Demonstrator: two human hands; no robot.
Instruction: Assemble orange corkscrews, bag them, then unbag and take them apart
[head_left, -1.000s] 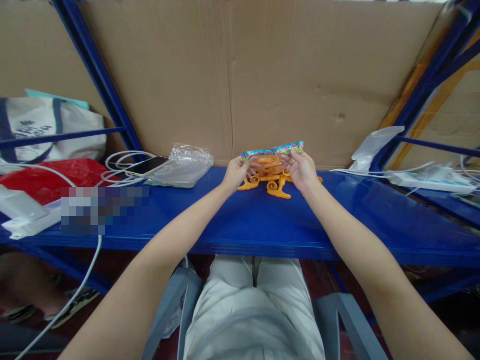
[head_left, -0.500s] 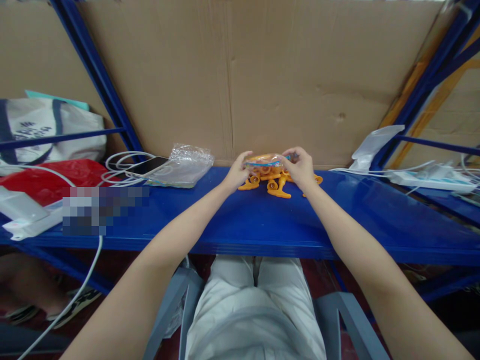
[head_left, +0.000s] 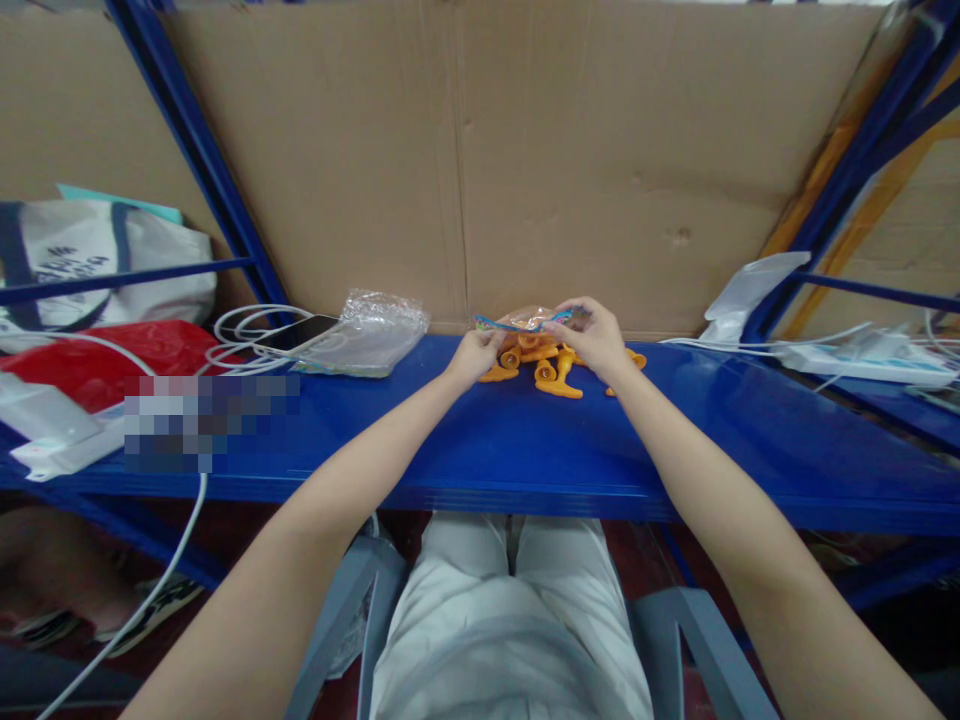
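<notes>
A clear plastic bag (head_left: 525,321) with a blue printed edge stretches between my two hands, above the back of the blue table. My left hand (head_left: 477,357) is closed on the bag's left end. Fingers and thumb of my right hand (head_left: 594,334) pinch its right end. Under and in front of the bag lie several orange plastic pieces (head_left: 559,387) with round hollow ends and T-shaped or curved parts. What they are I cannot tell. My right hand and wrist partly cover the pieces on the right.
Left on the blue table (head_left: 480,450) are a flat clear plastic packet (head_left: 367,340), a phone (head_left: 300,333), coiled white cables and a red bag (head_left: 150,350). A power strip (head_left: 862,360) lies at the right. A cardboard wall (head_left: 465,160) stands behind.
My left hand has lowered slightly and its fingers have closed in on the bag's edge. The bag looks flatter, and the orange seen in it before now shows less.
</notes>
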